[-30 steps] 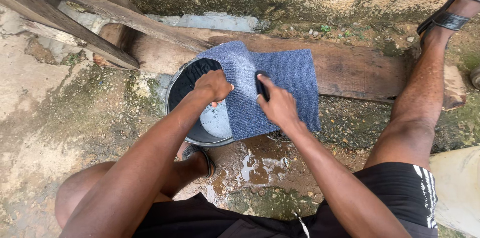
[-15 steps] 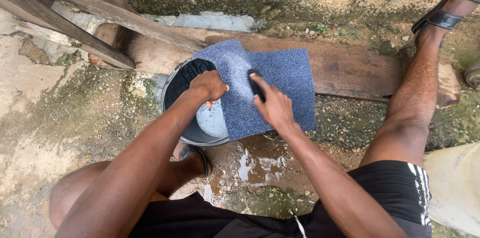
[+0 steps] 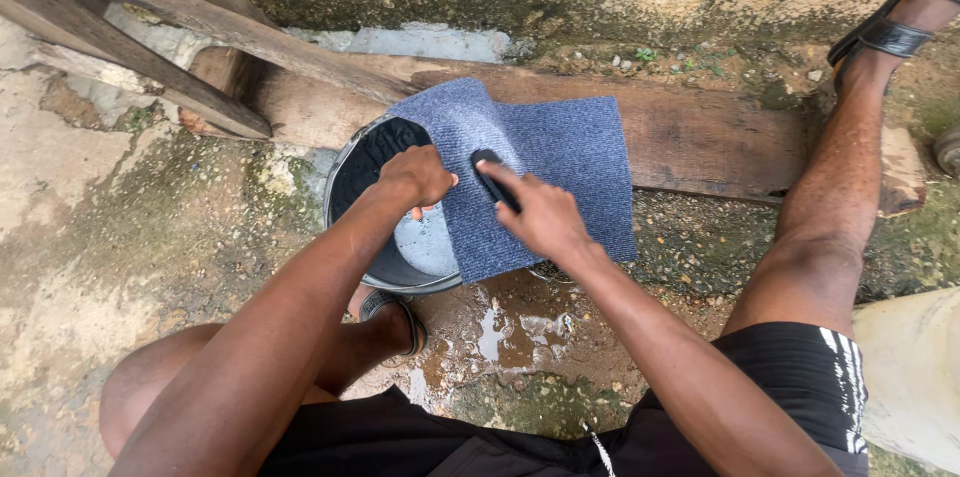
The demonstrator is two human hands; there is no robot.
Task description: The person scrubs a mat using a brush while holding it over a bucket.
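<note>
While the left hand pinches the blue mat's edge, the right hand grips a dark brush.
Mat drapes over a black bucket and wooden plank.

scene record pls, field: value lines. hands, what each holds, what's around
left hand: grips the near edge of the blue mat over the bucket
right hand: presses a dark brush onto the mat
mat: ribbed blue carpet piece, draped partly over the bucket, partly on the plank
bucket: dark, round, water inside
plank: wet brown wood, lying along the wall
ground: muddy puddle below the mat, mossy concrete
feet: sandals on, right foot raised on the plank end
</note>
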